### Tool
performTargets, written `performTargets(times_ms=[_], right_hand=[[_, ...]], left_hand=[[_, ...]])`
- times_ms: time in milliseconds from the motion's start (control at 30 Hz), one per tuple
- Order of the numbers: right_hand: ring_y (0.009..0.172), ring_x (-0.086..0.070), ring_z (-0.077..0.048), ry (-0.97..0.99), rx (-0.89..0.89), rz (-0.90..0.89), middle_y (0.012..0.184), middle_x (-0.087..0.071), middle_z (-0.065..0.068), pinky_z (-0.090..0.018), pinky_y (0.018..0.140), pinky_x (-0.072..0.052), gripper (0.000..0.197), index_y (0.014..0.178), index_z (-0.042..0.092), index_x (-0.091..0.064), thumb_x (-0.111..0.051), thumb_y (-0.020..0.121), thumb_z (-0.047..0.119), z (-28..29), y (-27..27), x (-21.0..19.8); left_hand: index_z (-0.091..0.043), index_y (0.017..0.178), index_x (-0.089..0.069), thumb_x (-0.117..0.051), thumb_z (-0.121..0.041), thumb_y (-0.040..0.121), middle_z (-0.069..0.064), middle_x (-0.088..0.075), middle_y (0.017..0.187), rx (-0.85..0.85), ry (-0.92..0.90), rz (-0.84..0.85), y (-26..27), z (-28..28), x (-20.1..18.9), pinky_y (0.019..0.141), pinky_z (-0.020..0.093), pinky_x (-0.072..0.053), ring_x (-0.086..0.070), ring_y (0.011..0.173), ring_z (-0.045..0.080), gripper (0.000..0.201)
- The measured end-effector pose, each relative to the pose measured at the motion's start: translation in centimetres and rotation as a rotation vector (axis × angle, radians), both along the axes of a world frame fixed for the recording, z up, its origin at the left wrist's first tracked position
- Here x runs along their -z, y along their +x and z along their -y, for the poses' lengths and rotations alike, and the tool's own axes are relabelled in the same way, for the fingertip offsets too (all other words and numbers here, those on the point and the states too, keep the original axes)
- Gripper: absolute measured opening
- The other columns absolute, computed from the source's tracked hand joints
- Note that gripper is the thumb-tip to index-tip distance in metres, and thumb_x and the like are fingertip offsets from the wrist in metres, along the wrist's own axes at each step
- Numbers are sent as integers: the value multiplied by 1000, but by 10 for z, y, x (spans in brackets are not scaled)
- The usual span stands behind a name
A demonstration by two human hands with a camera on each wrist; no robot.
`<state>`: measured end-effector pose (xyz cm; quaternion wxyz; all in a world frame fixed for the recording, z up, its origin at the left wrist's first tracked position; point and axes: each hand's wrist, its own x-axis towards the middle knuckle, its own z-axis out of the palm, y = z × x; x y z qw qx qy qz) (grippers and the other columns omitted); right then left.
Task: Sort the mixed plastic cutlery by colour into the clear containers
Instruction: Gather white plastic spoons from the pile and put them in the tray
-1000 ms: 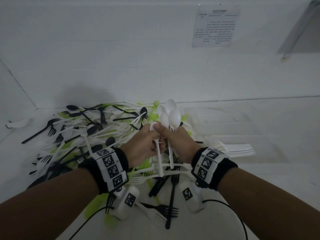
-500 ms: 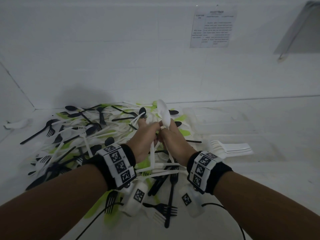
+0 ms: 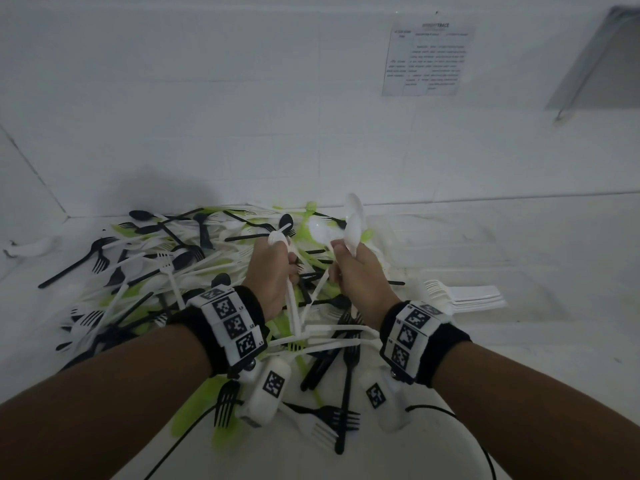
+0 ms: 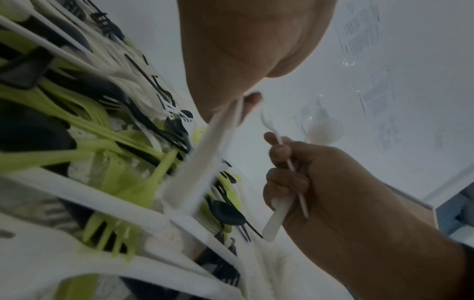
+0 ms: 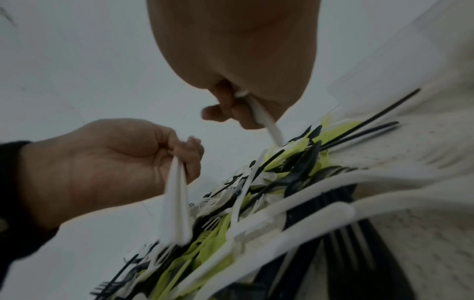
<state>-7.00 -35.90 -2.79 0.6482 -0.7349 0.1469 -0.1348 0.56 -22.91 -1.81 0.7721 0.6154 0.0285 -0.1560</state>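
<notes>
White tabletop (image 3: 519, 358) fills the lower part of the head view and meets a plain white wall (image 3: 242, 98) along a seam across the middle of the frame. A printed paper notice (image 3: 427, 58) hangs on the wall at upper right. A mixed heap of black, white and lime-green plastic forks and spoons (image 3: 166, 271) sprawls over the centre and left of the surface. At right of centre a neat stack of white plastic forks (image 3: 464, 296) lies apart from the heap, inside what looks like a clear container, its walls too faint to be sure.

Above the heap, near mid-frame, the left hand (image 3: 273, 278) is curled round the handle of a white plastic spoon (image 3: 289, 292), bowl end up. Just beside it, not touching, the right hand (image 3: 360, 282) grips a bundle of white plastic spoons (image 3: 351, 226), bowls upward. Both forearms and black wristbands with square-coded tags (image 3: 230, 323) cover the nearer cutlery.
</notes>
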Motion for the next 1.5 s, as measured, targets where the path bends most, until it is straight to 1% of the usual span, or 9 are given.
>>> performTargets(times_ms=[133,333,467,667,833,967,1033,1233,1500], right_hand=[[50,-40,-14,71,-232,-58,58,-48,-3,-23,48,-34,25,95,9,-53,-42,109,27,-11,-8,-10],[66,-53,-14,25,-148,-127,83,-61,-5,-25,60,-44,33,103,4,-62,-39,109,26,-17,-7,-5],[54,-40,-9,157,-62,-172,71,-44,5,-26,51,-33,21,122,21,-49,-48,104,33,-8,-8,-7],[53,-12,-12,322,-424,-401,65,-22,4,-28,52,-9,26,76,27,-37,-45,100,25,-27,-11,-18],[54,-39,-17,216,-449,-354,72,-49,-4,-31,55,-36,15,100,16,-47,-44,102,30,-30,-12,-7],[89,-61,-18,-57,-302,-273,99,-66,-3,-45,92,-52,36,113,16,-64,-41,108,44,-25,-15,-2],[82,-60,-15,-50,-159,-178,98,-62,-4,-36,77,-53,32,114,21,-62,-38,110,40,-23,-15,-3],[69,-49,-15,-20,-31,-121,82,-49,0,-33,70,-44,34,131,23,-26,-42,106,41,-33,-17,-19],[75,-60,-1,-148,-59,112,84,-65,17,-25,72,-48,27,120,20,-63,-39,108,13,-65,-5,4]], left_hand=[[-14,122,-46,-75,-43,84,11,-48,86,145,-72,-47,6,-2,-2,52,33,-47,-50,61,16,56],[-17,114,-47,-44,-17,103,11,-59,92,32,112,99,6,-1,7,83,52,-60,-61,80,28,12],[-15,111,-45,-45,-14,104,6,-47,83,36,59,114,12,-10,6,51,32,-46,-50,56,15,7],[-14,121,-47,-74,-41,91,4,-52,96,225,40,88,1,-7,-3,65,35,-45,-52,72,16,49],[-9,119,-51,-49,-16,104,14,-56,103,173,85,125,1,-8,-4,70,40,-51,-58,91,28,17],[-10,124,-45,-44,-8,104,10,-58,94,61,32,124,6,-16,-2,76,46,-55,-62,77,22,21],[-10,126,-43,-41,-5,101,5,-51,94,-23,70,143,11,-21,-1,70,38,-53,-55,73,17,26],[-13,139,-33,-59,-51,98,2,-46,94,92,151,193,12,-26,5,64,30,-43,-46,69,10,62],[-38,153,-17,-73,-84,61,8,-40,152,159,33,57,-1,-22,-7,104,59,-49,-53,133,35,117]])
